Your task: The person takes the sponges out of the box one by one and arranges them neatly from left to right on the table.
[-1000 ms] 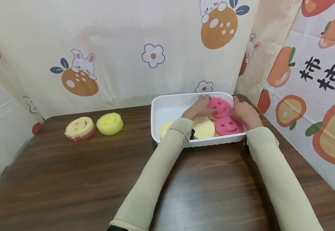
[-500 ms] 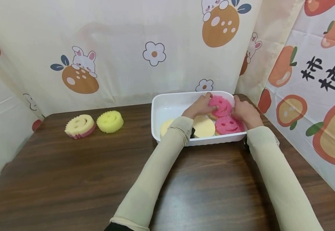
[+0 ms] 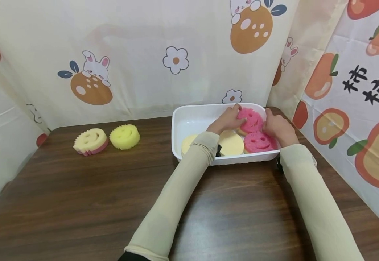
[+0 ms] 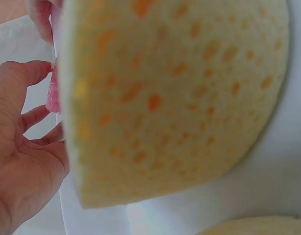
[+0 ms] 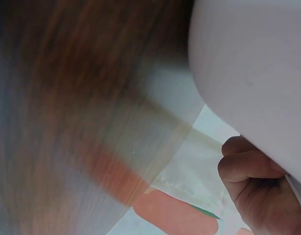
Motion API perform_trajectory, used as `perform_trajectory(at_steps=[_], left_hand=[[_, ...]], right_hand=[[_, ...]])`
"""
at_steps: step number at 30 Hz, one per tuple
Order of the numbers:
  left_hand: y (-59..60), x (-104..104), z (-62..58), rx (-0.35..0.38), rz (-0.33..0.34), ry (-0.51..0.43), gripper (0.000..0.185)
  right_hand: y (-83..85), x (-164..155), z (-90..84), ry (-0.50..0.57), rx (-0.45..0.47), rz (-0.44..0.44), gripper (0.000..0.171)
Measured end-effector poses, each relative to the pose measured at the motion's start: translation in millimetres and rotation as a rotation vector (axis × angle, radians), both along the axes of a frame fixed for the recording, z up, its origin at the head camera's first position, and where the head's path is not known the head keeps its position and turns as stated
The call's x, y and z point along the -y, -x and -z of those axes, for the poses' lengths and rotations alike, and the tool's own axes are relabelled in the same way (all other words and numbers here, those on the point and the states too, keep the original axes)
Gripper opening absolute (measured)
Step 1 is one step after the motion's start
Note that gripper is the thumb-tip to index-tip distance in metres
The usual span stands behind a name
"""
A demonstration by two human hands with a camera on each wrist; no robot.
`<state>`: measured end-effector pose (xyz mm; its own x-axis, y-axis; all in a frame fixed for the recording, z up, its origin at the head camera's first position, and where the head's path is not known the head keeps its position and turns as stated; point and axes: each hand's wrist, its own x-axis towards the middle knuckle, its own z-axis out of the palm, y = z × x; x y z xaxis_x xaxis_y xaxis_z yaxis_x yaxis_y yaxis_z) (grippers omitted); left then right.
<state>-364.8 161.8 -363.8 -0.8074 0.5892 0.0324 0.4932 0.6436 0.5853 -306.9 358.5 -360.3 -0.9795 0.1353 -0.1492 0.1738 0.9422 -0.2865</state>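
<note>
In the white tray (image 3: pixel 241 160), two pink-topped round smiley sponges lie at the right end. My left hand (image 3: pixel 227 119) holds the back pink sponge (image 3: pixel 254 121) at its left edge, thumb on the near side and fingers behind. The front pink sponge (image 3: pixel 261 142) lies close before it. My right hand (image 3: pixel 280 129) grips the tray's right rim, its fingers (image 5: pixel 245 166) curled against the outer wall. Beneath my left wrist sits a cream round sponge (image 3: pixel 231 145), large in the left wrist view. Another cream sponge (image 3: pixel 186 144) is partly hidden by my left sleeve.
Far left on the brown wooden table (image 3: pixel 88 203) stand a cream-and-pink smiley sponge (image 3: pixel 90 140) and a yellow smiley sponge (image 3: pixel 125 137). A printed curtain (image 3: pixel 137 54) hangs right behind the tray, and a second printed cloth (image 3: pixel 365 119) borders the table's right side.
Both hands keep their places at the back pink sponge and the tray's rim. Only the head view has shifted slightly.
</note>
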Motion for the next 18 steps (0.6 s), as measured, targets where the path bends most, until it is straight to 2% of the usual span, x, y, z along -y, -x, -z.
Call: perform_trajectory(at_steps=[11,18], left_hand=[[-2.2,-1.4,-1.6,0.004,-0.003,-0.026,0.051],[-3.1,1.0,-2.4,-0.008,-0.016,-0.026,0.054]], right_hand=[[-4.4,0.1,-2.6,0.007,0.008,0.018,0.079],[-1.8,2.3,0.7,-0.029,-0.015,-0.013,0.075]])
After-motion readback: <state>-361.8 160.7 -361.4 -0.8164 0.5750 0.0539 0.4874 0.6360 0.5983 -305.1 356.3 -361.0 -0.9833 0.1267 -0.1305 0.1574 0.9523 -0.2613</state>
